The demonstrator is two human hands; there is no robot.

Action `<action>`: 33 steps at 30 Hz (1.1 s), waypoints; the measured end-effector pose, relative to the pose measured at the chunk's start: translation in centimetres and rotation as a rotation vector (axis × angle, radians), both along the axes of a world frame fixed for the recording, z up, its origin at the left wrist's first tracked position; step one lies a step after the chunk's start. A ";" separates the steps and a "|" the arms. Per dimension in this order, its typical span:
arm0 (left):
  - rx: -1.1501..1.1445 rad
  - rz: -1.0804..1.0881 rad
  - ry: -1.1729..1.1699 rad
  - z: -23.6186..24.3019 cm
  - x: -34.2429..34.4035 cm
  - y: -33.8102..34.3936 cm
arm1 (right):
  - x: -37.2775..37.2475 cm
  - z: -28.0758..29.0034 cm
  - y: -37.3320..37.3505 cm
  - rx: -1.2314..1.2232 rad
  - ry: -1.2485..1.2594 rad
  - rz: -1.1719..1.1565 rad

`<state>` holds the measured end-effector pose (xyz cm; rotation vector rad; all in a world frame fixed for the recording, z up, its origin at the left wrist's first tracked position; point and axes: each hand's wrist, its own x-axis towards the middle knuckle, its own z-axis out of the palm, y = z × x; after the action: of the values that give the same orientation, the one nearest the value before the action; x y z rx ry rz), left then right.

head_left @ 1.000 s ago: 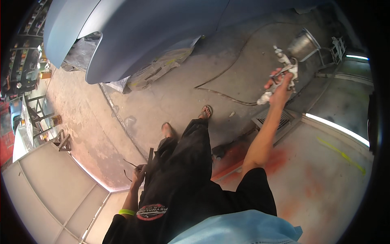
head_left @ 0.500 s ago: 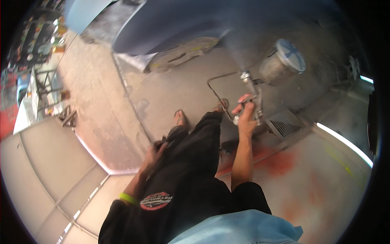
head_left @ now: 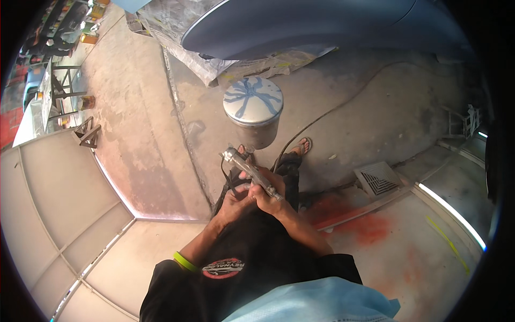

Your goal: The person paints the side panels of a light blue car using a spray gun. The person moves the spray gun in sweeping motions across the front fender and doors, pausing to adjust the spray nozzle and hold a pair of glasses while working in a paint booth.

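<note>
My right hand (head_left: pixel 264 194) is wrapped round a metal spray gun (head_left: pixel 248 167), which points up and to the left in front of my body. Against it, my left hand (head_left: pixel 234 206) has its fingers closed at the lower part of the gun's grip, though the exact spot is hidden. A thin dark tube (head_left: pixel 224 173) loops from the gun's front toward the left hand. Beyond the gun is its round metal paint cup (head_left: pixel 256 129), whose pale lid (head_left: pixel 253 99) carries streaks of blue paint.
A glossy dark blue-grey car body panel (head_left: pixel 316 27) fills the far side, with masking paper (head_left: pixel 201 61) under its edge. An air hose (head_left: pixel 343 104) trails over the concrete floor (head_left: pixel 139 107). A vent grille (head_left: pixel 378 178) lies right; a small metal stand (head_left: pixel 87 133) stands left.
The spray gun has come left and closer to my body, turning leftward. My left hand has risen from beside my leg to the gun. The mist at its nozzle is gone.
</note>
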<state>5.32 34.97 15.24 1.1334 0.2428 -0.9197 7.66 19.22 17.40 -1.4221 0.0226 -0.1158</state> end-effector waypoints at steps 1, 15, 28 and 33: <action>-0.014 0.002 0.001 -0.4 -0.2 -0.1 | -0.1 0.2 -0.2 0.013 0.012 0.004; 0.097 -0.043 -0.121 -1.9 0.0 -2.0 | -0.4 0.2 -1.7 0.085 0.124 -0.034; 0.283 -0.148 -0.369 -1.9 0.4 -3.1 | 0.0 -1.0 -8.5 0.117 -0.003 -0.208; 0.840 -0.541 -0.310 -3.1 0.1 3.9 | -0.2 -0.2 -19.7 0.053 0.160 -0.423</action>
<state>5.37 38.82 12.15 2.1709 0.0552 -1.1264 7.51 -0.45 17.15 -1.3538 0.4566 -0.3470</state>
